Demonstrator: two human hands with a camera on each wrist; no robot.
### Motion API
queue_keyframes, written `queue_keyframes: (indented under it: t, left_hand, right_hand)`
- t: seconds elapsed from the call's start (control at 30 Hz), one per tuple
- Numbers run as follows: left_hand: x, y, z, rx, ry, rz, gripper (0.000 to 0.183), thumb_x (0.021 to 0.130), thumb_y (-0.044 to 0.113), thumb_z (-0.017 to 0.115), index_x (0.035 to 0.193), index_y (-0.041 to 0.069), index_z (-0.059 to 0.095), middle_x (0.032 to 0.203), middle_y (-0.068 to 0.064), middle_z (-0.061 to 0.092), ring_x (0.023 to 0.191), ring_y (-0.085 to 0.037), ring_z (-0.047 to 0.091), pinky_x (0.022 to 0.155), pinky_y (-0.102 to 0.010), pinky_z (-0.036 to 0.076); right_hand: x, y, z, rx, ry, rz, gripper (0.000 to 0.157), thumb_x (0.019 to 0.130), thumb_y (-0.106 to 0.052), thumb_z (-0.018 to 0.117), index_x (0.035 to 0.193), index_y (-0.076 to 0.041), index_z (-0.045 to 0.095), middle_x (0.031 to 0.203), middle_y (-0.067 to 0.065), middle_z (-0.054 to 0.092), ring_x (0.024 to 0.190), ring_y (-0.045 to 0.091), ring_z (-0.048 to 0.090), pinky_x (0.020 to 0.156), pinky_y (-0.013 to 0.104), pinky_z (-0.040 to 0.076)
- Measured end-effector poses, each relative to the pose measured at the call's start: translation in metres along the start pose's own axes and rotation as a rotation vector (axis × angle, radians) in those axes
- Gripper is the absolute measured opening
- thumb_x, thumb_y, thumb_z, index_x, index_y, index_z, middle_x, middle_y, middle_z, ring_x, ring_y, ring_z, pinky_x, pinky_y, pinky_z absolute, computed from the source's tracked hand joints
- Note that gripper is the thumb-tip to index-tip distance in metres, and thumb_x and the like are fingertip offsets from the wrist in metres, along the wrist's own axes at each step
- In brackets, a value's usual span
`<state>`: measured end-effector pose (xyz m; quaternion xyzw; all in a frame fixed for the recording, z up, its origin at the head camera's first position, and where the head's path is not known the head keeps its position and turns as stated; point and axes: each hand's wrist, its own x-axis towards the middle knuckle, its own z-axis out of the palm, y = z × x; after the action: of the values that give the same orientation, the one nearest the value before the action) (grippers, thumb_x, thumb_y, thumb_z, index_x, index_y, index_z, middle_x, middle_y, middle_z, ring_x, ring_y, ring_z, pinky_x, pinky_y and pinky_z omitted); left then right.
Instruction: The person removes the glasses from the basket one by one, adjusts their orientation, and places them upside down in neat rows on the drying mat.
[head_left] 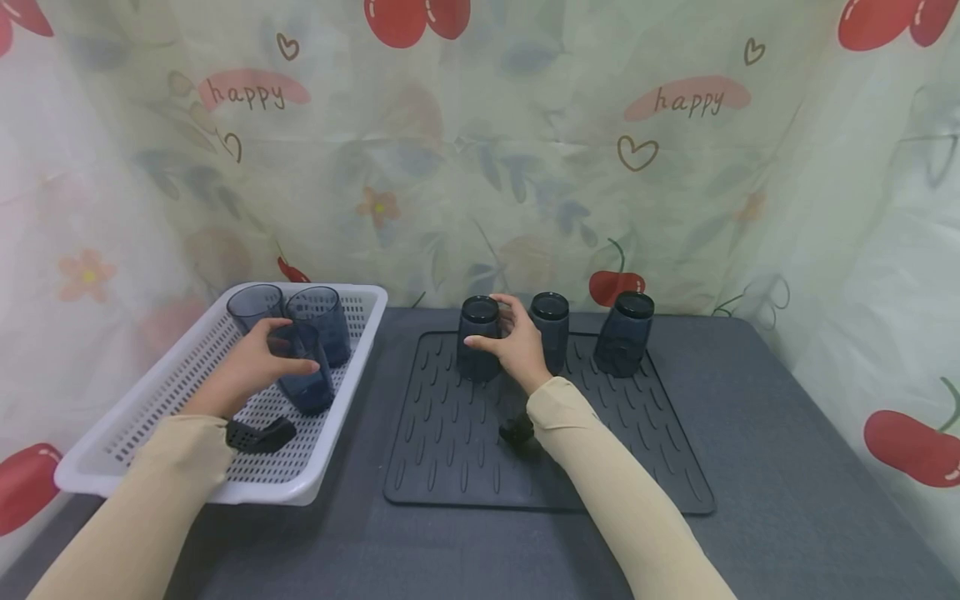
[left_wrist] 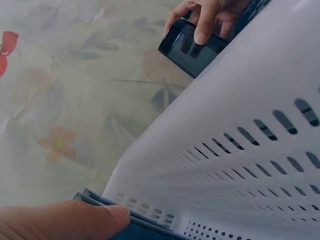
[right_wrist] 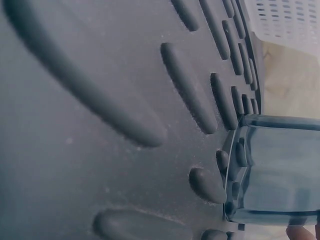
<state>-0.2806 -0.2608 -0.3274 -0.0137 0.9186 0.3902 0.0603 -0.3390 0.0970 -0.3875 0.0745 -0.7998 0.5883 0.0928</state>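
Grey table (head_left: 787,467) — floral curtain (head_left: 480,167) behind.

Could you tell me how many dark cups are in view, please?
6. Three in the white basket: two at the back, one gripped by the left hand. Three upside down on the black mat: held by the right hand.

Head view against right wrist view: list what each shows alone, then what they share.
Head view only: the left hand gripping a cup in the basket, two more cups behind it, and two further cups standing on the mat.

Right wrist view only: the mat's ridges close up.

Both: the dark mat, the white basket, and the cup held by the right hand.
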Motion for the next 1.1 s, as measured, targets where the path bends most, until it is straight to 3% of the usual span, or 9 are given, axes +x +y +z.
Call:
queue_keyframes:
  t: [1.1]
  left_hand:
    - [-0.0005,0.0026,0.0002,-0.003,0.002,-0.013,0.105,0.082,0.033,0.075,0.154,0.001,0.006,0.148,-0.038,0.024,0.134,-0.053,0.029,0.104,-0.065,0.033]
  right_hand:
    - [-0.002,-0.008,0.0033,0.041,0.009,0.016,0.08,0.072,-0.017,0.086,0.14,-0.024,0.044,0.139,0.009,0.05,0.135,0.028,0.045,0.108,0.043,0.042]
